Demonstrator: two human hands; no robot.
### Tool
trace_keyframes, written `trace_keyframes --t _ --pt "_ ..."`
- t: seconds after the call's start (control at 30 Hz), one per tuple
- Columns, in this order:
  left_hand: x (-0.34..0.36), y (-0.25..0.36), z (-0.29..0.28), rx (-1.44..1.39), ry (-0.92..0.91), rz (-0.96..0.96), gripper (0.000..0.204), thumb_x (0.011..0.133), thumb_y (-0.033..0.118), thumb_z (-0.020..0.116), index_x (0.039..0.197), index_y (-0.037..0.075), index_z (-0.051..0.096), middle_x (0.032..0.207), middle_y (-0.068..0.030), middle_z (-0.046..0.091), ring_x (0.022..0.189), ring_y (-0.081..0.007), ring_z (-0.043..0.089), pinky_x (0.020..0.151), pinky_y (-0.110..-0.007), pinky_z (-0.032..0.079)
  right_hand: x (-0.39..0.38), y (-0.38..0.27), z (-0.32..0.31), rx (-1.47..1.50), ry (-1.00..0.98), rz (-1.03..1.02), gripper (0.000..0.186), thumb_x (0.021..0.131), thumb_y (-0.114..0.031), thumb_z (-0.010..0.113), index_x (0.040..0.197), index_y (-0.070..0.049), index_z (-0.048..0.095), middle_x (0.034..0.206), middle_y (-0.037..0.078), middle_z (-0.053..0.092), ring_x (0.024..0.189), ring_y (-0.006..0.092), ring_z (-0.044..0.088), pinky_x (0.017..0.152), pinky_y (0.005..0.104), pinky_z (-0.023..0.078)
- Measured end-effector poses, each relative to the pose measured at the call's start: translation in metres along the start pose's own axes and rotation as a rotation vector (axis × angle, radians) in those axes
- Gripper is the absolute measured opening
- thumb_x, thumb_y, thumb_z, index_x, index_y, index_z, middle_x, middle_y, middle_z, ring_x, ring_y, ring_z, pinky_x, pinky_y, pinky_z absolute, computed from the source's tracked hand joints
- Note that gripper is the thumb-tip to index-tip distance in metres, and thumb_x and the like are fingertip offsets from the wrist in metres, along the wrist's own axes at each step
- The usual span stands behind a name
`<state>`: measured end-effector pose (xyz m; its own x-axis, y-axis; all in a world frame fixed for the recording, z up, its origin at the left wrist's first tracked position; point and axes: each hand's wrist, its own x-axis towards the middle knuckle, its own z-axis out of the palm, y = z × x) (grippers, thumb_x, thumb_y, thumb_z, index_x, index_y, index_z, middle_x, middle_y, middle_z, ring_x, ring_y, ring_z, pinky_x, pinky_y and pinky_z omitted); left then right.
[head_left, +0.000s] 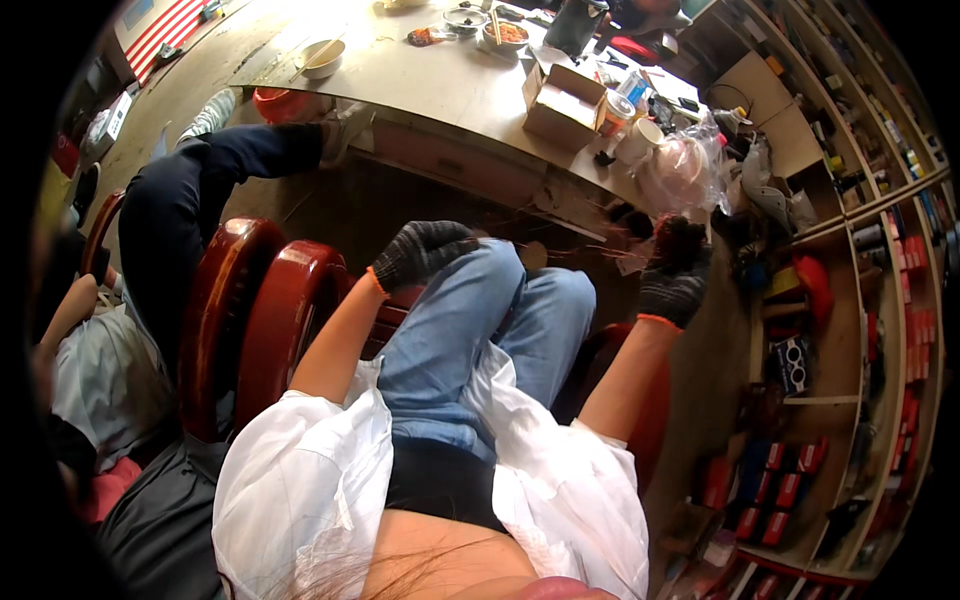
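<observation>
Both my hands wear dark grey knit gloves with orange cuffs. My left hand (425,255) rests by my left knee, its fingers curled together; whatever may be in them is hidden. Out to the right, beside the table's near corner, my right hand (675,290) is closed around a dark red, tangled bundle (680,238). Thin reddish strands (575,222) spread from near that bundle toward the left, in front of my knees. They are too fine and blurred to tell their kind.
A pale table (430,75) stands ahead, bearing a bowl with chopsticks (322,60), an open cardboard box (565,105) and a plastic bag (685,165). Shelves (855,330) with small boxes line the right. A red wooden armrest (290,300) and a seated person (190,190) are at left.
</observation>
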<state>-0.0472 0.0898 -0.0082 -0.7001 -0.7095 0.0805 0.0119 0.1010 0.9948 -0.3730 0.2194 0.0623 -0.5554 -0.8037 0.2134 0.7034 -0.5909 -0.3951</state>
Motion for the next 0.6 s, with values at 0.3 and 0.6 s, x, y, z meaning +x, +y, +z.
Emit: trace_keyframes --t 0.3,0.6 --pt "-0.047 -0.032 -0.027 0.279 -0.021 -0.062 0.018 0.083 0.016 0.063 0.093 0.002 0.066 0.087 -0.0102 0.067 0.078 -0.012 0.06 0.072 -0.025 0.048 0.01 -0.093 -0.04 -0.126 0.238 0.086 0.028 0.091 -0.021 0.043 0.096 0.0 0.06 0.098 0.015 0.063 0.088 0.0282 0.061 0.086 0.0413 0.048" --pt "-0.064 -0.028 -0.036 0.577 -0.144 -0.396 0.034 0.083 0.034 0.059 0.102 0.006 0.064 0.096 -0.0145 0.065 0.088 -0.0282 0.061 0.084 -0.035 0.045 0.003 -0.097 -0.097 -0.576 0.309 0.072 0.025 0.09 -0.023 0.048 0.094 -0.001 0.059 0.088 0.013 0.063 0.079 0.0257 0.061 0.077 0.0406 0.051"
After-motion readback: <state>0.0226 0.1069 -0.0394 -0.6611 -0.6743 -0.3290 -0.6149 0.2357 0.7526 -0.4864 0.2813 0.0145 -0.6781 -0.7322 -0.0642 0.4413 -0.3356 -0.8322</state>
